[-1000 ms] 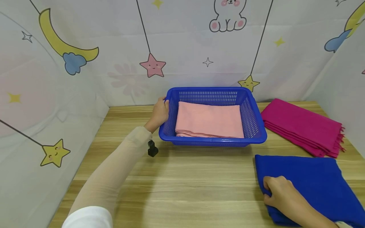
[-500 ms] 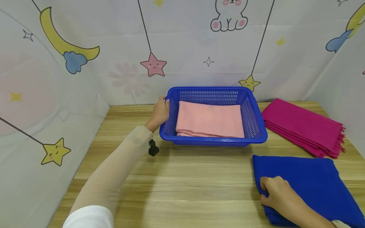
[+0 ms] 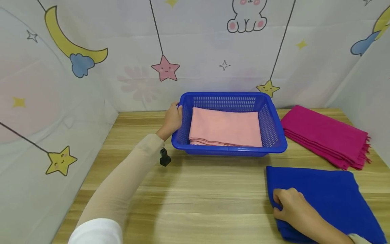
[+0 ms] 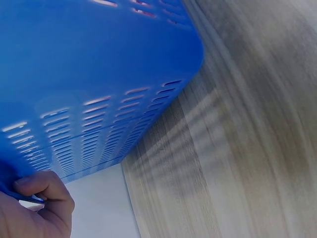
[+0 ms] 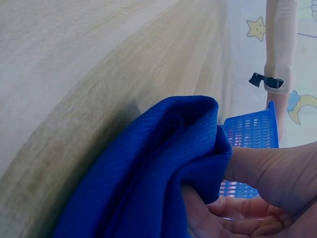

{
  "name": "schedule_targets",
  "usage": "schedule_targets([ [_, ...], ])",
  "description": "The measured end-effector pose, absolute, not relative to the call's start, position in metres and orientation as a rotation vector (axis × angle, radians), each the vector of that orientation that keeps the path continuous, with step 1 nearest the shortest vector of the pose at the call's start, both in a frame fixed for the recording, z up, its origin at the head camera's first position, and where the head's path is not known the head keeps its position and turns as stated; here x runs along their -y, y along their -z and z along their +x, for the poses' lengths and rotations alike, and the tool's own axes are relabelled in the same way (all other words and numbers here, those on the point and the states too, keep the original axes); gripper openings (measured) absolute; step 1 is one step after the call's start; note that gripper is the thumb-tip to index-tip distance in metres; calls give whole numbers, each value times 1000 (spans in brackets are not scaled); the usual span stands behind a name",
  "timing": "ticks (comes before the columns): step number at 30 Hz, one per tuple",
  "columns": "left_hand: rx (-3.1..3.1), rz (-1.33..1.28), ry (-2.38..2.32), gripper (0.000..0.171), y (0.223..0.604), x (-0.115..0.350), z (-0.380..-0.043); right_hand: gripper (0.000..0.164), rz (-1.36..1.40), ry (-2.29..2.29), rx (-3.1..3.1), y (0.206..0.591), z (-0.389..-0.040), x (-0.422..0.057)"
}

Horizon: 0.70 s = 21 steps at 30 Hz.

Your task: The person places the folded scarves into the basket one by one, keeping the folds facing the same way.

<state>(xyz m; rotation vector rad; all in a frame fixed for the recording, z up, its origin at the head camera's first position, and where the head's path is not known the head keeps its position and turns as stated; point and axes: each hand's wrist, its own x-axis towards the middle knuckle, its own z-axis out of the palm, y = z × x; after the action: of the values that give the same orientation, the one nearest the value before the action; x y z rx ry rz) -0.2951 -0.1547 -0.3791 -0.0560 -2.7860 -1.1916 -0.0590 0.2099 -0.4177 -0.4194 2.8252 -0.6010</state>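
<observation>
At the back of the table a blue plastic basket holds a folded pink cloth. My left hand grips the basket's left rim; in the left wrist view its fingers curl round the edge, beside the slotted wall. On the right lies a folded blue cloth, its layers visible in the right wrist view. My right hand pinches its left edge between thumb and fingers, with some fingers tucked among the folds.
A folded magenta cloth with fringe lies at the back right, beyond the blue cloth. A small black device is at the left wrist. The wooden table meets a printed fabric backdrop behind the basket.
My right hand has drawn the blue cloth slightly to the left. My left hand keeps its grip on the basket; the whole view has shifted a little.
</observation>
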Motion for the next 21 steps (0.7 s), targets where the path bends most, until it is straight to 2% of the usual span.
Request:
schedule_targets([
  [21,2776,-42,1166,46,377,153,-295,38,-505,698,-2806,416,-58,-186],
])
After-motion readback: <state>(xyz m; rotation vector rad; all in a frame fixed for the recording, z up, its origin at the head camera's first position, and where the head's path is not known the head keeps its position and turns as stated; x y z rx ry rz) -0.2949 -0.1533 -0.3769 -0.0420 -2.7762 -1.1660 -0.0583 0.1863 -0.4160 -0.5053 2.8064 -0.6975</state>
